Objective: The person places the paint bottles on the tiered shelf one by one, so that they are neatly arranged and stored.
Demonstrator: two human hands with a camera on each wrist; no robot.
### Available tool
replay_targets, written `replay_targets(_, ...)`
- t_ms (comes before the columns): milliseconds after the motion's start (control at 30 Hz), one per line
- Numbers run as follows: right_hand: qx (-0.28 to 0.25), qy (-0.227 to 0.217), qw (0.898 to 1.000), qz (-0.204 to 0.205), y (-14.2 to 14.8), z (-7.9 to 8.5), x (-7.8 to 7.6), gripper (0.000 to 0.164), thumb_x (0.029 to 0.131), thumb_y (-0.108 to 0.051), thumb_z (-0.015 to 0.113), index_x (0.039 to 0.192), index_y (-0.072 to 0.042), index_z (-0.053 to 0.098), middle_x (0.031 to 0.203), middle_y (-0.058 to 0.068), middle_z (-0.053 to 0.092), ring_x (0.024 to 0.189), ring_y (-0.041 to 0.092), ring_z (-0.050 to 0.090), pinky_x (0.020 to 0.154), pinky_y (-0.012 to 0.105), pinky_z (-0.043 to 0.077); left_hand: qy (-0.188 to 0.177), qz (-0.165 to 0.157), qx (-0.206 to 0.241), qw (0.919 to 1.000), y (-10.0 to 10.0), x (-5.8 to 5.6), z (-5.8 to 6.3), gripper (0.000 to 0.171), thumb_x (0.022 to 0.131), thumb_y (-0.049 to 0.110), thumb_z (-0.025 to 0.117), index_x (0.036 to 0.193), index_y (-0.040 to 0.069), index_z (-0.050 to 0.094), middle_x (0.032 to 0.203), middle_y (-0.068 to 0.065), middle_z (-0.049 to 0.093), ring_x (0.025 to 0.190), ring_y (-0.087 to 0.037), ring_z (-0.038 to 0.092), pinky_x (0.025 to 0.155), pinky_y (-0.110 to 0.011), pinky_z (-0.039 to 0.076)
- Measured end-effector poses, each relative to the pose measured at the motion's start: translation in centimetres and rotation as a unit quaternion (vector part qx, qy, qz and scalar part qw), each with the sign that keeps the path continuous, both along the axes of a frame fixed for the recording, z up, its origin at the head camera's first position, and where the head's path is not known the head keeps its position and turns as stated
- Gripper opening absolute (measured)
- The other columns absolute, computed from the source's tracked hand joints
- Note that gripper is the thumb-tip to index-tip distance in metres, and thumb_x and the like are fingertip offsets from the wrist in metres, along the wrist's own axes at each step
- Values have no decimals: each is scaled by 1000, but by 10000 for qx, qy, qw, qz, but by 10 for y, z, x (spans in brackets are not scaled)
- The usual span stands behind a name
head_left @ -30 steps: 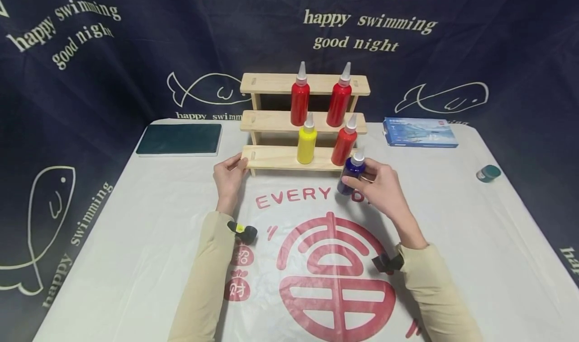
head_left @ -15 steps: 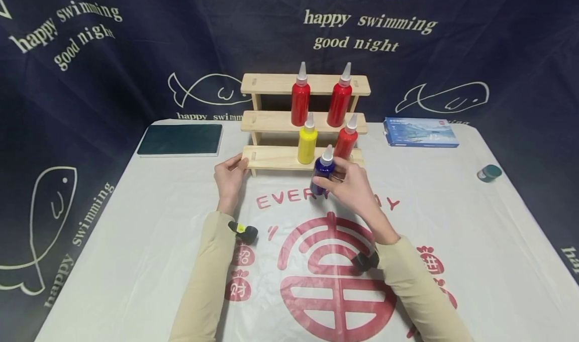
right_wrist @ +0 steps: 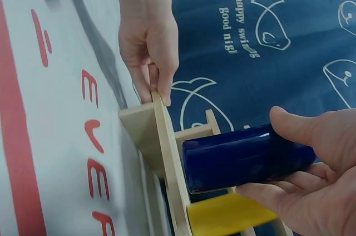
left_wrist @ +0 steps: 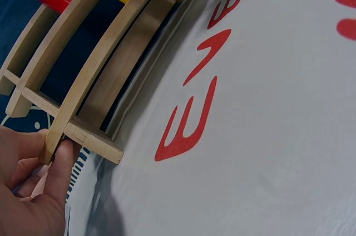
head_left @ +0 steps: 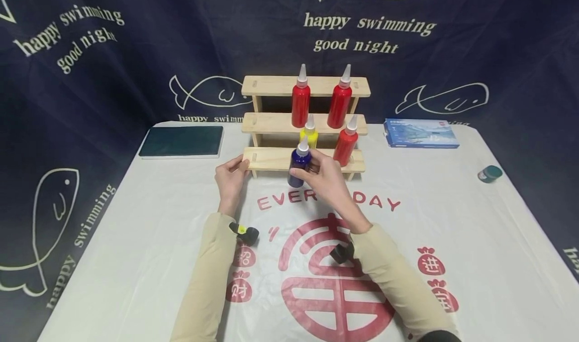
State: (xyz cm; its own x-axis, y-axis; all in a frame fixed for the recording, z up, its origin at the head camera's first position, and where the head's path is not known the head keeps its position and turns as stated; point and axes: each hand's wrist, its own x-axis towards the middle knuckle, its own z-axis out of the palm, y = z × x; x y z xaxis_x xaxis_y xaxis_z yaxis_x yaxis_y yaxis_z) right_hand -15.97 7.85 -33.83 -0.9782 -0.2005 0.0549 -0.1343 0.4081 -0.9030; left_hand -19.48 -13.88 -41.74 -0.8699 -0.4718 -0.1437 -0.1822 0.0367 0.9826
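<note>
A squeeze bottle of dark blue paint [head_left: 296, 171] with a white pointed cap is gripped between the thumb and fingers of my right hand [head_left: 330, 180]. It stands upright in front of the lowest step of a three-tier wooden rack [head_left: 271, 158], covering part of a yellow bottle [head_left: 309, 138] in the head view. In the right wrist view the blue bottle's base [right_wrist: 192, 166] is over the rack, beside the yellow bottle. My left hand [head_left: 229, 184] pinches the left end of the lowest step; its thumb [left_wrist: 62, 169] shows under the board in the left wrist view.
A red bottle [head_left: 346, 148] stands on the lowest step, right of the yellow one. Two more red bottles [head_left: 300, 106] are on the middle step. A dark green flat case [head_left: 182, 141] lies left, a blue box [head_left: 421, 133] right, a small green-lidded jar [head_left: 490, 174] far right.
My right hand has carried the blue bottle leftward along the rack's front, from before the lower red bottle to before the yellow one. My left hand has kept its hold on the step.
</note>
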Motion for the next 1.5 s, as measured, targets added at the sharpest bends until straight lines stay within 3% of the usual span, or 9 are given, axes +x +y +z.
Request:
replay_targets(533, -353, 87, 9993, 49, -39, -2, -18, 53, 89, -10, 71, 136, 2, 49, 133, 20, 59, 122, 29, 58, 105, 38, 49, 74, 4, 10, 10000, -1, 0, -3, 30, 91, 7, 67, 119, 0, 68, 115, -20, 69, 100, -25, 69, 72, -16, 59)
replay_targets(967, -221, 114, 9992, -315, -64, -8, -33, 56, 94, -10, 65, 144, -1, 41, 142, 20, 51, 129, 30, 51, 111, 41, 43, 120, 31, -52, 9999, -2, 0, -4, 29, 90, 8, 67, 118, 0, 69, 112, -19, 70, 92, -20, 69, 67, -11, 57)
replay_targets(1133, -400, 27, 9981, -461, -68, -13, -39, 56, 94, -9, 64, 144, -1, 41, 143, 20, 50, 130, 30, 50, 111, 40, 43, 8, 10, -56, 10000, 0, 1, -2, 29, 91, 8, 67, 119, 2, 69, 113, -19, 70, 98, -23, 69, 71, -16, 59)
replay_targets(1500, -233, 69, 9985, -483, -75, -15, -46, 57, 93, -10, 65, 144, -3, 41, 143, 18, 51, 132, 29, 48, 114, 39, 39, 31, 19, -11, 10000, -2, 0, -3, 29, 91, 8, 68, 119, 1, 68, 112, -19, 70, 98, -24, 69, 72, -17, 59)
